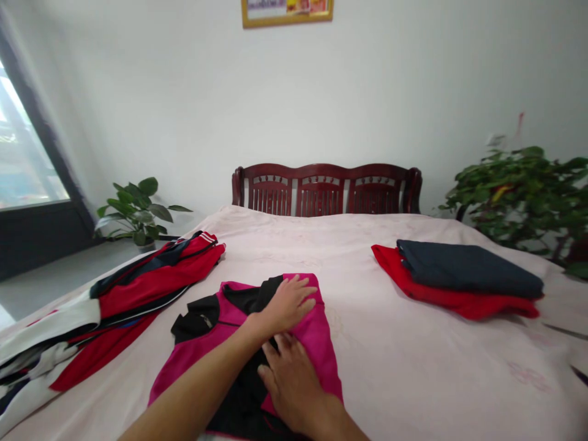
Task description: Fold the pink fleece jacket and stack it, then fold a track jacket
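A magenta and black garment (324, 343), perhaps a top, lies partly folded on the bed before me. My left hand (285, 304) rests on its upper part with fingers stretched out over the magenta cloth. Just below it, my right hand (294, 380) lies flat on the garment where magenta meets black, its fingers extended and apart. Neither hand grips the cloth. Black fabric shows at the neck and lower middle, and my forearms hide some of it.
On the left lies a loose heap of red, navy and white clothes (156, 282). A folded navy garment (468, 266) sits on a red one (473, 306) at right. Pink bedding (367, 367) covers the bed, with a wooden headboard (321, 190) behind. Potted plants (140, 211) flank it.
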### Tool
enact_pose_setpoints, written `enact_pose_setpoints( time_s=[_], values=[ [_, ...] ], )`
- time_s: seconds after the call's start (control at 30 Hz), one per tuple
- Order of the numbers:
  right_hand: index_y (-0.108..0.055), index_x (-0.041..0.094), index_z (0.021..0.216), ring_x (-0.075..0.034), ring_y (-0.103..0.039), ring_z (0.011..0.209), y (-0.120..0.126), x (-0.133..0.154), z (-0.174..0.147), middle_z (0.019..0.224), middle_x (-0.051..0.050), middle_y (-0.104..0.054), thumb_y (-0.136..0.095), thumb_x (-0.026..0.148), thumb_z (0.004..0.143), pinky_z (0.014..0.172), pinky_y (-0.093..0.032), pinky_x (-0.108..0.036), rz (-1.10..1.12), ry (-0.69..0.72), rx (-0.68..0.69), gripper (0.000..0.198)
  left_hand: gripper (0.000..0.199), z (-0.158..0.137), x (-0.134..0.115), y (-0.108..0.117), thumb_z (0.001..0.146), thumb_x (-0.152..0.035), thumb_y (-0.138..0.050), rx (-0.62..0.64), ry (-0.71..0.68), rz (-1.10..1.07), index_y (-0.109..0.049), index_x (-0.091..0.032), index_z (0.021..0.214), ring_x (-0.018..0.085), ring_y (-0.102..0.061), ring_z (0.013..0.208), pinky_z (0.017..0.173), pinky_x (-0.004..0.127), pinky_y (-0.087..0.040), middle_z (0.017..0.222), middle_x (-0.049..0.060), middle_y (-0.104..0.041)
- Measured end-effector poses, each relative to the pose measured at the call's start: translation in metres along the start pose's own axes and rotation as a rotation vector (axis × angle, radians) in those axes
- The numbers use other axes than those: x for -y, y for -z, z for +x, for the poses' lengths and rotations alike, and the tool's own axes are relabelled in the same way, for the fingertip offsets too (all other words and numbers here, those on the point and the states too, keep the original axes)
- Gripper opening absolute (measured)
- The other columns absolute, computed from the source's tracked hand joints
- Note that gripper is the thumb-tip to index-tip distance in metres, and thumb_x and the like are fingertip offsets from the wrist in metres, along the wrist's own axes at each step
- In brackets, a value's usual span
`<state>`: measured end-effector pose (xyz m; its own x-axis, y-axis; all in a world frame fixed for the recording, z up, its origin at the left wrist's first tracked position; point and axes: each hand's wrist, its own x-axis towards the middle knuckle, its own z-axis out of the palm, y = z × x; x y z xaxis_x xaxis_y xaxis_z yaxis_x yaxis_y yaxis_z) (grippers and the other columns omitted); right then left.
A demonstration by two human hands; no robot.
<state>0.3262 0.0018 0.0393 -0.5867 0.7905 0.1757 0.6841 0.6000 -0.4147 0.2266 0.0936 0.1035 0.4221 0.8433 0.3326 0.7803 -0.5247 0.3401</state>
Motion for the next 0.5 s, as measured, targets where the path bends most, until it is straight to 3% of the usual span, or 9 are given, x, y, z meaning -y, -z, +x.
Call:
enact_pose_setpoints(
  time_s=[0.1, 0.17, 0.27, 0.37, 0.5],
  values=[
    [-0.044, 0.021, 0.151, -0.034, -0.033, 0.146, -0.009, -0.003, -0.002, 0.158, -0.015, -0.038, -0.039, 0.045, 0.100, 0.119, -0.028, -0.055, 0.028, 0.019, -0.014, 0.056, 0.054, 0.034, 0.001, -0.024, 0.097, -0.047, -0.046, 0.048, 0.162, 0.214, -0.048, -0.022, 0.145, 0.037, -0.031, 0.147, 0.118, 0.061, -0.021, 0.155, 0.015, -0.044],
    [-0.043, 0.021, 0.151, -0.034, -0.031, 0.147, -0.012, -0.005, -0.004, 0.160, -0.014, -0.036, -0.040, 0.044, 0.100, 0.120, -0.026, -0.055, 0.045, 0.022, -0.035, 0.056, 0.059, 0.053, 0.008, -0.033, 0.095, -0.051, -0.049, 0.052, 0.261, 0.287, -0.048, -0.018, 0.144, 0.038, -0.039, 0.141, 0.116, 0.061, -0.021, 0.147, 0.019, -0.052],
    [-0.044, 0.021, 0.150, -0.034, -0.027, 0.149, -0.014, -0.005, -0.006, 0.161, -0.014, -0.032, -0.042, 0.044, 0.099, 0.121, -0.024, -0.057, 0.073, 0.024, -0.040, 0.056, 0.045, 0.076, 0.022, -0.038, 0.094, -0.049, -0.053, 0.075, 0.286, 0.294, -0.065, -0.016, 0.122, 0.034, -0.059, 0.121, 0.109, 0.052, -0.034, 0.122, 0.017, -0.069],
    [-0.040, 0.020, 0.152, -0.035, -0.023, 0.150, -0.018, -0.004, -0.008, 0.163, -0.014, -0.028, -0.044, 0.044, 0.098, 0.121, -0.022, -0.057, 0.104, 0.002, -0.007, 0.060, 0.036, 0.086, 0.037, -0.039, 0.098, -0.040, -0.045, 0.052, 0.320, 0.300, -0.069, -0.015, 0.108, 0.030, -0.063, 0.112, 0.098, 0.042, -0.043, 0.115, 0.016, -0.071],
    [-0.031, 0.023, 0.157, -0.036, -0.019, 0.151, -0.033, 0.000, -0.010, 0.165, -0.013, -0.023, -0.053, 0.047, 0.093, 0.122, -0.019, -0.057, 0.150, -0.025, 0.003, 0.072, 0.037, 0.081, 0.059, -0.049, 0.101, -0.033, -0.038, 0.020, 0.391, 0.298, -0.068, -0.012, 0.103, 0.030, -0.064, 0.108, 0.092, 0.041, -0.045, 0.110, 0.018, -0.071]
  ],
)
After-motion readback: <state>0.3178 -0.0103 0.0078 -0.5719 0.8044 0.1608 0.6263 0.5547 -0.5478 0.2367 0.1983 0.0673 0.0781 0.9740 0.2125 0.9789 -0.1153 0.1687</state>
